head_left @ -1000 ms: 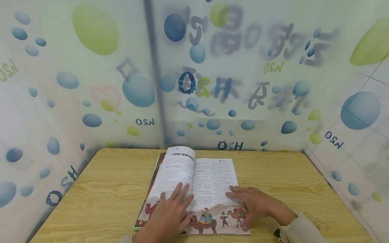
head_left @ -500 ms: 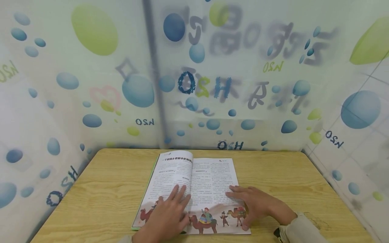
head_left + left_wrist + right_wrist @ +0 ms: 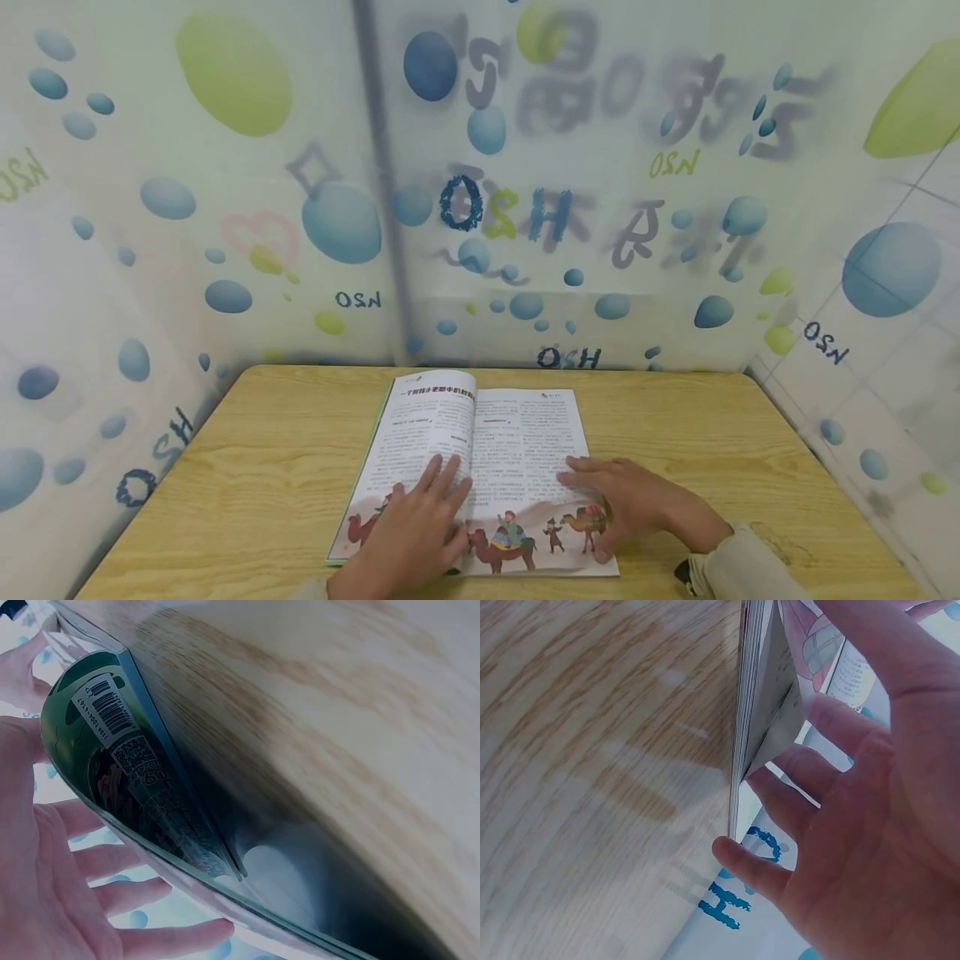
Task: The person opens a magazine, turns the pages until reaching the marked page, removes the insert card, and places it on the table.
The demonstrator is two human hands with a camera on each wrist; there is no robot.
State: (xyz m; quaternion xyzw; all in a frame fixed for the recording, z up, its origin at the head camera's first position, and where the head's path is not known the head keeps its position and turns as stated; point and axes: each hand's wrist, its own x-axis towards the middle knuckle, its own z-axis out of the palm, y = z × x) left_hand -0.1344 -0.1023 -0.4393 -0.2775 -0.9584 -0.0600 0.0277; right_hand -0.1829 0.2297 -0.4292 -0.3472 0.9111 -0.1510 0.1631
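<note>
An open magazine (image 3: pixel 517 450) lies on the wooden table, with columns of print above a band of painted camels. My left hand (image 3: pixel 416 521) rests near the spine on the lower left page, fingers spread. In the left wrist view, the green back cover (image 3: pixel 112 757) with its barcode curves up off the table beside the outstretched fingers (image 3: pixel 172 937). At the right page's outer edge is my right hand (image 3: pixel 637 508), thumb by the lower corner and fingers over the print. In the right wrist view, a page (image 3: pixel 780 727) stands slightly raised from the stack, touching the fingertips.
The wooden table (image 3: pixel 262 467) extends on both sides of the magazine. Behind it stands a pale wall panel (image 3: pixel 480 333) printed with blue and green drops and lettering, and similar panels flank both sides.
The left page, earlier curled up with darker artwork showing beneath, has come down flatter to the left. My left hand shifted slightly left with it; the right hand has stayed in place.
</note>
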